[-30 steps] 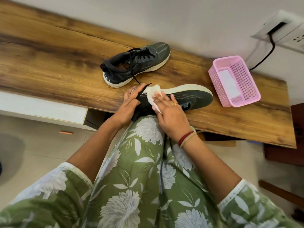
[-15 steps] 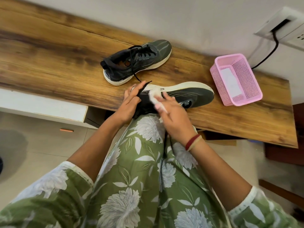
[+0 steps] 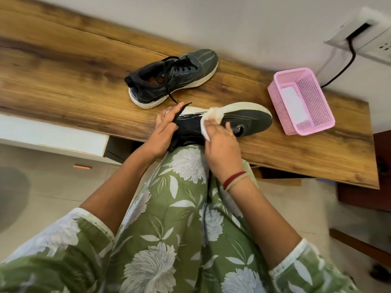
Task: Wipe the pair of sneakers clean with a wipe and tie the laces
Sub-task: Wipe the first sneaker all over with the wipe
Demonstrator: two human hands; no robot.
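Fingers of the right hand curl over the wipe and press it to the near sneaker, which lies on its side at the table edge; the left hand clasps its heel. Since a moment ago the wipe has slid a little toeward onto the white sole rim (one stroke of several, I judge); the far sneaker waits behind, its lace trailing untied.

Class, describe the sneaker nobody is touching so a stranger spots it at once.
Find the long wooden bench by the wall. On it, nearer the wall, stands a dark sneaker. Unlike its held mate, it sits upright, untouched, laces loose.
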